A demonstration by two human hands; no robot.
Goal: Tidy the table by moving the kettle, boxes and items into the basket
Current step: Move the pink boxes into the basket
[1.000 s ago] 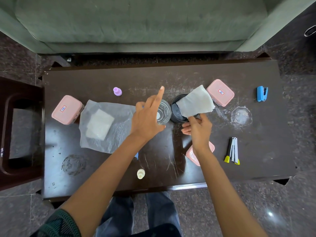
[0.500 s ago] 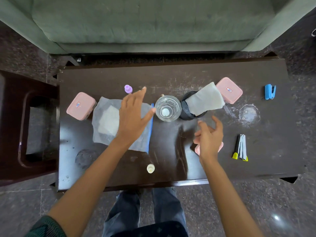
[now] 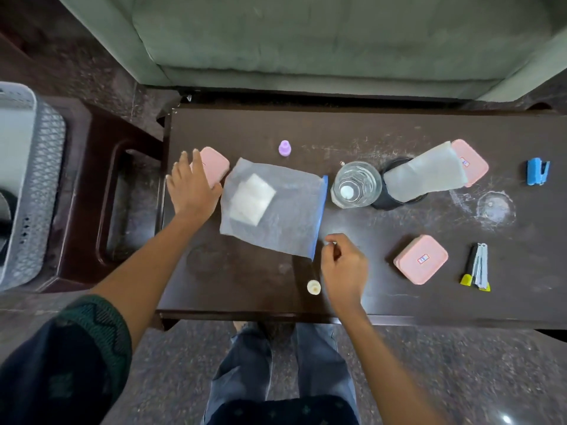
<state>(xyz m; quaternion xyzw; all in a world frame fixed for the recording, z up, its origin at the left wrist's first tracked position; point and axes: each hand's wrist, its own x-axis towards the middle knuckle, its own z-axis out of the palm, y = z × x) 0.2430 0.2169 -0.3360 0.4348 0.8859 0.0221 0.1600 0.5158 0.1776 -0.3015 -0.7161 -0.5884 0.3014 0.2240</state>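
Left of centre, the left hand [image 3: 191,187] is spreading straight fingers over the pink rounded plastic box [image 3: 215,166]; lower centre, the right hand [image 3: 343,266] is hovering loosely curled, empty.

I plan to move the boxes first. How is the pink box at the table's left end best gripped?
Grip the pink box across its opposite side walls, coming from above on its left, where the left hand is. It lies flat, lid up, low and rounded; the plastic bag lies close to its right edge.
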